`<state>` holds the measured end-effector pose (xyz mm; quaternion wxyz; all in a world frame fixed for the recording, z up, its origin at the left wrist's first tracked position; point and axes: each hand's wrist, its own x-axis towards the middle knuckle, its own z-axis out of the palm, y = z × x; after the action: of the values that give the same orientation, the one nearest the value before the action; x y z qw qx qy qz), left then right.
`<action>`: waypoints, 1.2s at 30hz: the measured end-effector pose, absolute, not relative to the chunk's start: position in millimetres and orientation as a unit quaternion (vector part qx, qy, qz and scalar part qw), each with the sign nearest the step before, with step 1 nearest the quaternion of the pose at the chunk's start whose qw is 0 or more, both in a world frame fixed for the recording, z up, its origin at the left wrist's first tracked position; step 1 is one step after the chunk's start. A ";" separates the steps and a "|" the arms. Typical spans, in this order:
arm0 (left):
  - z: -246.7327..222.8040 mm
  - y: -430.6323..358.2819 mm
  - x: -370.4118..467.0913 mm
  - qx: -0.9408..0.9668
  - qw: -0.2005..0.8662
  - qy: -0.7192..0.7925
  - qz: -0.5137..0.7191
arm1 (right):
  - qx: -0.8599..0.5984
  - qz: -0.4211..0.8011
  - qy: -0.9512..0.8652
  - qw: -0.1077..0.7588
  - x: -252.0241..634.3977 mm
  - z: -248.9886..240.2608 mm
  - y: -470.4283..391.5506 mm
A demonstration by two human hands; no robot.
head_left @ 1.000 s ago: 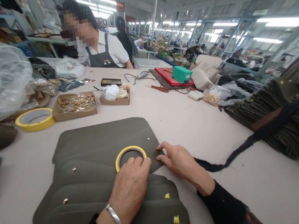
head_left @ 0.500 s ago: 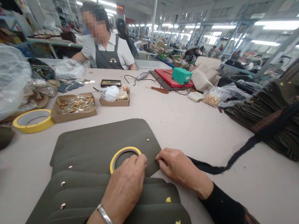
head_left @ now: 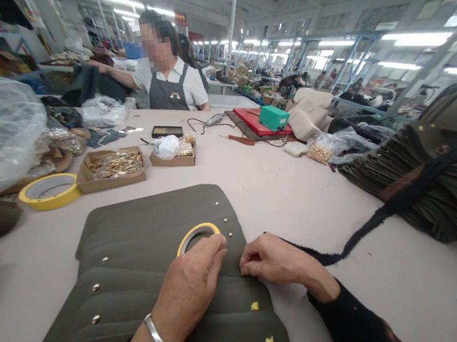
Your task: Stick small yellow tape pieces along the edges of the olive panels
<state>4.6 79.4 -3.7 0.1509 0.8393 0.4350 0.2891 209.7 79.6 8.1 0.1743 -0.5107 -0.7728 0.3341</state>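
Observation:
Dark green panels (head_left: 149, 219) lie overlapped on the table, with metal studs along their left side and near the upper right edge. Over them, my left hand (head_left: 194, 279) is closed around the near side of a small yellow tape roll (head_left: 197, 231). My right hand (head_left: 267, 258) pinches at the panels' right edge, where a tiny bit of yellow shows at the fingertips. Two yellow tape pieces (head_left: 254, 306) sit on the lower panels near their right edge.
A large yellow tape roll (head_left: 50, 192), a box of metal parts (head_left: 112, 168) and a smaller box (head_left: 173, 151) stand beyond. A black strip (head_left: 365, 232) runs to stacked panels (head_left: 437, 188) at right. Across the table, a person (head_left: 173, 75) reaches toward dark material.
My right hand has moved down along the panels' edge, and more studs show above it. My left hand and the small roll have shifted slightly right. The person's arm across the table is raised, with dark material there.

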 end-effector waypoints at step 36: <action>3.5 69.6 11.0 0.837 0.027 0.423 0.346 | -0.599 0.364 -0.575 0.421 182.4 -6.6 93.8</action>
<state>11.0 69.6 3.5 0.0266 0.8368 0.4231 0.3463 182.4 93.8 -6.6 0.4212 -0.5993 -0.5750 0.3645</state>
